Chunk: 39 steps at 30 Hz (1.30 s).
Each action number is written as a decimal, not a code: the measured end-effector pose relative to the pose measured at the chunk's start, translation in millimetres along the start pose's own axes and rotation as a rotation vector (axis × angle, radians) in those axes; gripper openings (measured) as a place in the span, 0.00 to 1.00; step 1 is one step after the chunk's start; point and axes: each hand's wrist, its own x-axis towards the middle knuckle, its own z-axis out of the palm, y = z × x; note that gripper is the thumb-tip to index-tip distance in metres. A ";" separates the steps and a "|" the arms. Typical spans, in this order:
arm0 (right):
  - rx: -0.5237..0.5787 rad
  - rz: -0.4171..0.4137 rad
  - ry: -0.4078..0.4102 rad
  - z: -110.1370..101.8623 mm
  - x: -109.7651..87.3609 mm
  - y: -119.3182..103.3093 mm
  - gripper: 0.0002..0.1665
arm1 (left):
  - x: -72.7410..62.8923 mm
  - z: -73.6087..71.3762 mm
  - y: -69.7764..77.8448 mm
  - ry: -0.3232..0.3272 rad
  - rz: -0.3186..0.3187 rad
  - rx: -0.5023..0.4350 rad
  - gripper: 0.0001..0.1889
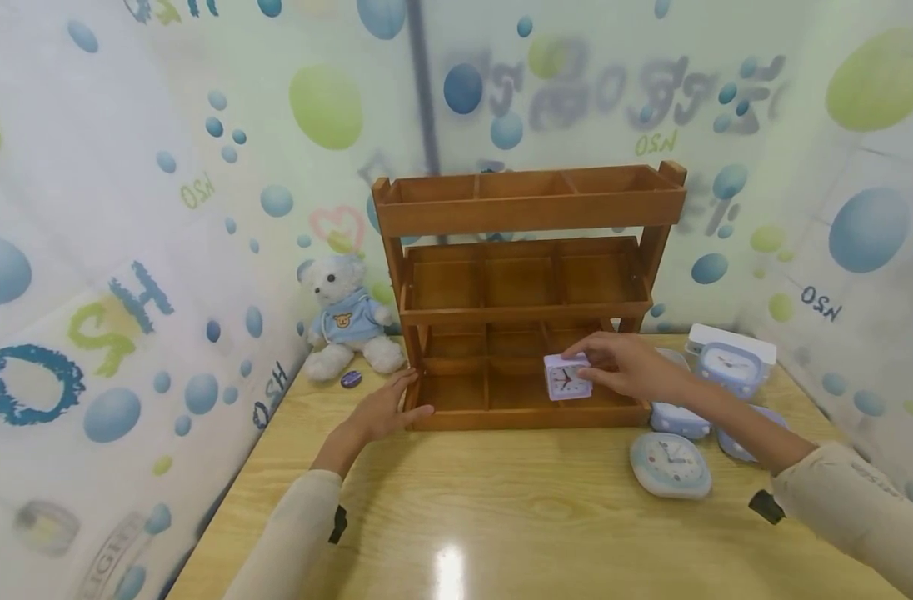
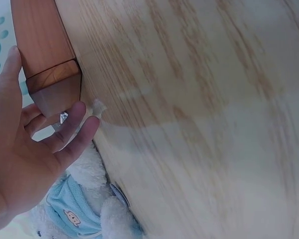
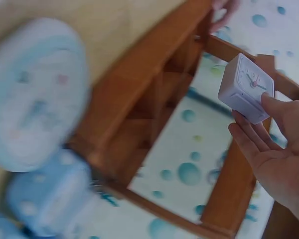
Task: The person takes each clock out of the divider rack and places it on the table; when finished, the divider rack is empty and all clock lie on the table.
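Note:
My right hand point(image 1: 631, 367) pinches a small square lavender alarm clock point(image 1: 568, 377) with a white face, thumb at its front edge. It is held in front of the bottom tier of a brown wooden three-tier rack point(image 1: 531, 214). In the right wrist view the clock point(image 3: 247, 88) sits at the fingertips, thumb on one side and fingers beneath. At the rack's lower left corner is my left hand point(image 1: 371, 412), thumb and fingers spread to either side of the corner. The left wrist view shows this hand point(image 2: 35, 144) with fairly straight fingers beside the wooden end point(image 2: 55, 87).
Right of the rack are several clocks, among them a rounded pale blue clock point(image 1: 671, 465) near the front and a blue clock point(image 1: 732, 368) further back. A white teddy bear point(image 1: 344, 321) in a blue top sits at left, near a small purple oval object point(image 1: 351, 379).

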 end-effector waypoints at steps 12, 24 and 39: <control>0.122 0.091 -0.116 29.5 -66.8 27.9 0.14 | 1.0 -5.6 1.8 -0.014 -0.016 0.007 0.49; 0.108 0.050 -0.128 44.8 -91.5 40.0 0.13 | 1.1 -8.7 7.1 -0.017 -0.020 0.014 0.49; -0.040 0.200 -0.149 58.2 -100.2 39.4 0.14 | -2.5 -2.2 4.5 0.000 -0.027 0.036 0.48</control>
